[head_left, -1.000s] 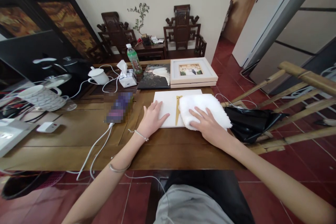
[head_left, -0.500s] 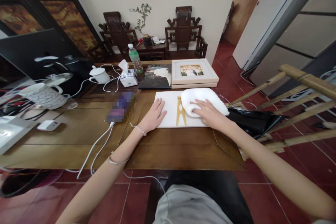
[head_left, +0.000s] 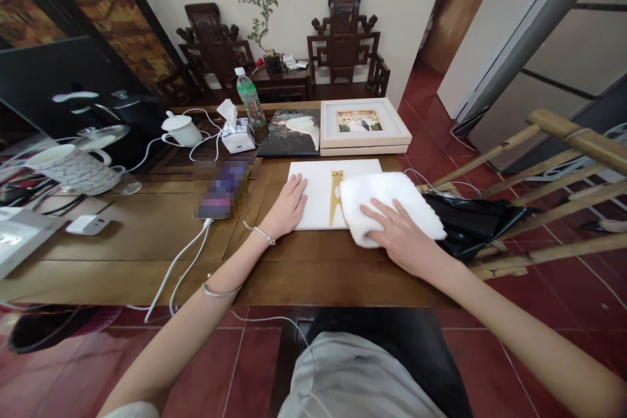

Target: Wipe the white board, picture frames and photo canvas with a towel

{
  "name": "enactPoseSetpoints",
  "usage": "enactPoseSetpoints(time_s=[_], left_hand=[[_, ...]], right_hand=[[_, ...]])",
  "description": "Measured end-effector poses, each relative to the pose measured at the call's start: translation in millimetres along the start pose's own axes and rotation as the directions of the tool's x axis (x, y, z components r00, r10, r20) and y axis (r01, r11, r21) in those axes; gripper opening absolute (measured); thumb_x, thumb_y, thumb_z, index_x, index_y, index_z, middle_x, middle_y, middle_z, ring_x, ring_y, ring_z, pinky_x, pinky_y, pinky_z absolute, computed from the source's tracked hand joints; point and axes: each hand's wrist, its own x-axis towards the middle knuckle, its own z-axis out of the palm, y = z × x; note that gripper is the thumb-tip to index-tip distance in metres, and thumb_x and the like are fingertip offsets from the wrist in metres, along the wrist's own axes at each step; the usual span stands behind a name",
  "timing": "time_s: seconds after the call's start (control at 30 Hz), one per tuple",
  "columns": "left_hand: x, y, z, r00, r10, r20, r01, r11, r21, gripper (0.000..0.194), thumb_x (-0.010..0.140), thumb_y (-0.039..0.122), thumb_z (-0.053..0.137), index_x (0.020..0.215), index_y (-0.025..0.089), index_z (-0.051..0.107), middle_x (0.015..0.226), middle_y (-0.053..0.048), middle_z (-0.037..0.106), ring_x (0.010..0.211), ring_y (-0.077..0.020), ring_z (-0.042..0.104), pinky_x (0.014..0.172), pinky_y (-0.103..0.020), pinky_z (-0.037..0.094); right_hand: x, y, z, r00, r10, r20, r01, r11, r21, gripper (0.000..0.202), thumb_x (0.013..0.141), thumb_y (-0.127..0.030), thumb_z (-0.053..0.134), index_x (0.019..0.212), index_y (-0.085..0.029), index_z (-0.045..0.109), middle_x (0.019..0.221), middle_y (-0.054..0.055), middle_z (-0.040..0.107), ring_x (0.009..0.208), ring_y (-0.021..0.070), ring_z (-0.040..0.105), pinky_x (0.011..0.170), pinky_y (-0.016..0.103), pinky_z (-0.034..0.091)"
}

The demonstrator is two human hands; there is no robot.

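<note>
A white board (head_left: 316,194) with a yellow long-legged figure (head_left: 336,199) on it lies on the wooden table (head_left: 294,268). My left hand (head_left: 288,204) rests on the board's left edge, its fingers stretched out. On the right, a fluffy white cloth (head_left: 386,192) covers part of the board and of the figure, and hangs over the board's near edge. My right hand (head_left: 399,235) presses on the cloth with its fingers spread, the thumb at the cloth's near edge.
Behind the board are a framed photo (head_left: 362,124) and a dark picture panel (head_left: 291,134). A phone (head_left: 223,189), tissue box (head_left: 238,136), bottle (head_left: 249,98), lidded cup (head_left: 182,128) and patterned mug (head_left: 73,168) stand left. A black bag (head_left: 475,222) is right.
My right hand and the white cloth have moved toward me and slightly right, uncovering the board's far right corner. My left hand stays on the board. The view has shifted slightly.
</note>
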Motion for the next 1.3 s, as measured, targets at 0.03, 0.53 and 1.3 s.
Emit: enactPoseSetpoints(time_s=[0.03, 0.53, 1.3], left_hand=[[0, 0, -0.6, 1.0, -0.001, 0.001, 0.001, 1.0, 0.002, 0.051, 0.099, 0.032, 0.033, 0.142, 0.006, 0.046, 0.155, -0.021, 0.037, 0.149, -0.0303, 0.025, 0.122, -0.051, 0.022], [2, -4, -4.8, 0.999, 0.015, 0.03, -0.015, 1.0, -0.003, 0.053, 0.1, 0.033, 0.031, 0.143, 0.006, 0.043, 0.156, -0.021, 0.036, 0.149, -0.0278, 0.025, 0.123, -0.049, 0.021], [2, -2, -2.3, 1.0, 0.013, 0.02, -0.013, 1.0, 0.006, 0.052, 0.099, 0.029, 0.031, 0.144, 0.005, 0.042, 0.156, -0.021, 0.036, 0.149, -0.0295, 0.024, 0.122, -0.052, 0.022]], right_hand=[[-10, -8, -2, 1.0, -0.016, -0.014, 0.016, 1.0, 0.006, 0.045, 0.078, 0.008, 0.045, 0.101, -0.019, 0.075, 0.147, 0.016, 0.05, 0.14, 0.0393, 0.038, 0.108, 0.067, 0.032], [70, 55, 7, 0.988, 0.154, 0.03, -0.156, 0.981, 0.115, 0.062, 0.073, 0.007, 0.039, 0.128, -0.014, 0.062, 0.145, 0.019, 0.051, 0.142, 0.0342, 0.036, 0.111, 0.061, 0.029], [-26, -16, -21, 0.999, -0.001, 0.034, -0.008, 0.966, 0.259, 0.063, 0.062, 0.008, 0.04, 0.106, -0.023, 0.071, 0.146, 0.009, 0.054, 0.141, 0.0299, 0.04, 0.113, 0.063, 0.032]])
